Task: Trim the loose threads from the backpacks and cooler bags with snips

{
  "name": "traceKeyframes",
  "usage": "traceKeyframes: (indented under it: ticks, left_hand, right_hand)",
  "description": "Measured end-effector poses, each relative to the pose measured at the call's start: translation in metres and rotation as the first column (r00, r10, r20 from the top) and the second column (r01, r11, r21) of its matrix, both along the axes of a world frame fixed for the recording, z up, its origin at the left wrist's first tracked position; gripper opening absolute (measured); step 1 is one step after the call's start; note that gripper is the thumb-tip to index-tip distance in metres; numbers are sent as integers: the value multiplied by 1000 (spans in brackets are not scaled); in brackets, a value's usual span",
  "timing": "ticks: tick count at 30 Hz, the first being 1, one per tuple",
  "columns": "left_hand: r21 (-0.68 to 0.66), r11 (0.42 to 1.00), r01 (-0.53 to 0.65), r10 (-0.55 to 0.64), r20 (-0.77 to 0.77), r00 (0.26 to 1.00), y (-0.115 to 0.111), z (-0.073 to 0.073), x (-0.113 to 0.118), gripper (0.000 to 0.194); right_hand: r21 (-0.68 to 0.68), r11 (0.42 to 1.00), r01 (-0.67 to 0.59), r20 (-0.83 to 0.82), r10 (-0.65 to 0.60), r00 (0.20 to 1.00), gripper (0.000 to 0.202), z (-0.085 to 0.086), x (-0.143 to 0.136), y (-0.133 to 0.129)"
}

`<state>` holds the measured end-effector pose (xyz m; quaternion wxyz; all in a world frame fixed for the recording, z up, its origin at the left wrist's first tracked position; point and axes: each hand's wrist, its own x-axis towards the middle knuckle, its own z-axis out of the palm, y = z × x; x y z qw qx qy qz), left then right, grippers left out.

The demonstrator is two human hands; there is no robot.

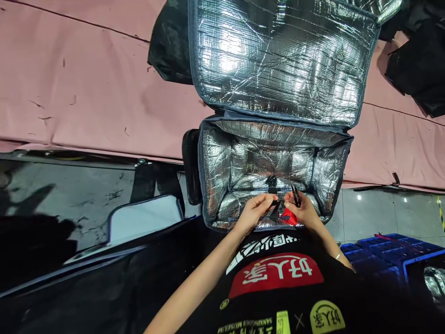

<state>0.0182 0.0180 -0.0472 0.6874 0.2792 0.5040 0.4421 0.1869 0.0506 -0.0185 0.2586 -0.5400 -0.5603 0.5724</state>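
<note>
in the head view, the black strap [273,188] lies between the two hands at the near wall of the open silver-lined bag [217,171], its long axis pointing away from the body, the left hand [255,213] slightly nearer. that hand is closed in a fingertip pinch, seemingly on the strap's end, though the spot is small and dark. the right hand [306,211] curls round a slim dark tool [296,195], fingertips beside the red piece [289,217].

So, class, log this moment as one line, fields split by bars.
left hand: pinching black strap | right hand: holding black pointed tool | between hands: red piece | silver-lined bag: open
</note>
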Motion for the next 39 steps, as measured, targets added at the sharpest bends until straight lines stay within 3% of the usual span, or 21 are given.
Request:
traceKeyframes:
  ticks: [3, 7, 10, 13, 16, 24, 29, 32, 35, 39]
  left_hand:
    - [72, 997, 41, -35, -78, 996, 0, 3, -2, 35]
    - [156, 988, 9, 25, -211, 977, 0, -3, 2, 26]
    - [214, 977, 1, 69, -322, 944, -2, -7, 6, 22]
    - [256, 966, 27, 88, -426, 901, -4, -7, 8, 16]
    - [290, 955, 54, 109, -517, 849, -5, -4, 9, 14]
    - [379, 912, 160, 131, -636, 760, -7, 2, 14, 11]
    - [400, 893, 205, 128, -664, 737, -9, 3, 16, 10]
    - [409, 886, 218, 123, -661, 741, -10, 4, 17, 10]
    - [409, 888, 208, 120, -644, 755, -10, 5, 17, 10]
    - [381, 913, 147, 128, -607, 784, -11, 3, 16, 10]
  right_hand:
    - [24, 1000, -12, 25, 11, 1000, 24, -1, 1, 1]
    - [80, 996, -42, 77, 36, 996, 19, -3, 1, -1]
    - [140, 984, -114, 268, 74, 961, 18, 0, 2, -4]
    - [229, 943, -240, 551, 78, 831, 28, 9, 2, -11]
    - [257, 894, -368, 712, 82, 698, 31, 19, 0, -17]
    - [103, 857, -506, 881, 157, 446, 16, 47, 1, -13]
    - [-15, 796, -605, 916, 253, 310, 12, 58, -1, -8]
    - [-41, 780, -625, 918, 277, 285, 11, 59, -5, -6]
    - [-71, 801, -595, 918, 286, 276, 12, 59, -9, -4]
    - [-70, 826, -559, 888, 307, 343, 11, 58, -8, -3]
